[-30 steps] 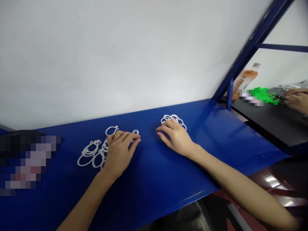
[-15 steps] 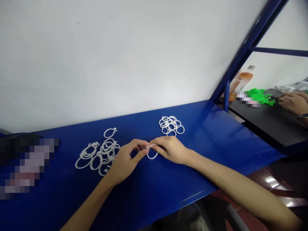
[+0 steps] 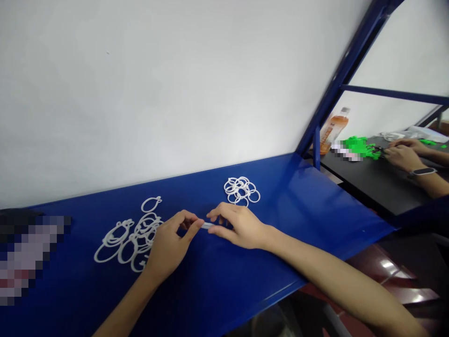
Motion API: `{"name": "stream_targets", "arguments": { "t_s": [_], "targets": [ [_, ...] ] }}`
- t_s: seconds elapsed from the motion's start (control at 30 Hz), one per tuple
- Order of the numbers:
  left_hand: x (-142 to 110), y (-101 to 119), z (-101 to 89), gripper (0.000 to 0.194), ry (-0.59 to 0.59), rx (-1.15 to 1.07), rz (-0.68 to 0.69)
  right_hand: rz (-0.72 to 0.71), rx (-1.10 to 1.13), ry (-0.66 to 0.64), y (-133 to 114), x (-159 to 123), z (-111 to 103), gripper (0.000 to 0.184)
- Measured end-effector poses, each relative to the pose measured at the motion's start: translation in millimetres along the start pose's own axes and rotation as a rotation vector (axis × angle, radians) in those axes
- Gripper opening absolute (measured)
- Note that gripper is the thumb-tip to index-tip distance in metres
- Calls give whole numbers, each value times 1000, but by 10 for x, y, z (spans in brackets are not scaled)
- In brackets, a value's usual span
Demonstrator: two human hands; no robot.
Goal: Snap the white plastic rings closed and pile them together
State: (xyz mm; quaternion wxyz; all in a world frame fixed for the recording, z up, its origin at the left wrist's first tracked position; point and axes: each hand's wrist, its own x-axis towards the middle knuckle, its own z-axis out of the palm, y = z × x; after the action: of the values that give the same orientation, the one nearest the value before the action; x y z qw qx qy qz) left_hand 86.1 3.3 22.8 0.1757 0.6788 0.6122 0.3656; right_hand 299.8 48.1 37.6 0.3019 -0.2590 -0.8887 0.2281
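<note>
My left hand (image 3: 171,241) pinches a white plastic ring (image 3: 206,225) between thumb and fingertips, and the ring is seen nearly edge-on. My right hand (image 3: 243,226) is at the ring's other side, fingers and thumb apart; its thumb tip is by the ring, and I cannot tell whether it touches. Left of my left hand lies a loose pile of white rings with small tabs (image 3: 128,238), partly hidden by that hand. One single ring (image 3: 150,205) rests just behind the pile. Beyond my right hand sits a tighter cluster of white rings (image 3: 242,191).
The blue table (image 3: 224,281) meets a white wall (image 3: 175,93). A blue metal frame (image 3: 328,89) stands at the right. Past it, another person's hands (image 3: 403,154) work over a black table with green pieces (image 3: 358,146) and an orange drink bottle (image 3: 335,131). A blurred-out item (image 3: 31,257) lies far left.
The held ring has turned from showing its round face to nearly edge-on. My right fingers have spread away from it. The whole view has shifted slightly.
</note>
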Motion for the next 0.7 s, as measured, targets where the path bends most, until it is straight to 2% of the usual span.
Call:
{"name": "stream_targets", "arguments": {
  "t_s": [0.13, 0.37, 0.6, 0.7],
  "targets": [
    [-6, -8, 12, 36, -16, -5, -39, -25, 43, -6, 36, -3, 47, 25],
    [-35, -33, -1, 31, -141, -236, -47, -42, 33, 66, 87, -9, 82, 18],
    [-19, -18, 23, 24, -122, -183, -81, -161, -7, -42, 83, -6, 76, 18],
    [-19, -21, 15, 18, -118, -176, -51, -176, -53, -94, 55, -18, 81, 22]
  ]
}}
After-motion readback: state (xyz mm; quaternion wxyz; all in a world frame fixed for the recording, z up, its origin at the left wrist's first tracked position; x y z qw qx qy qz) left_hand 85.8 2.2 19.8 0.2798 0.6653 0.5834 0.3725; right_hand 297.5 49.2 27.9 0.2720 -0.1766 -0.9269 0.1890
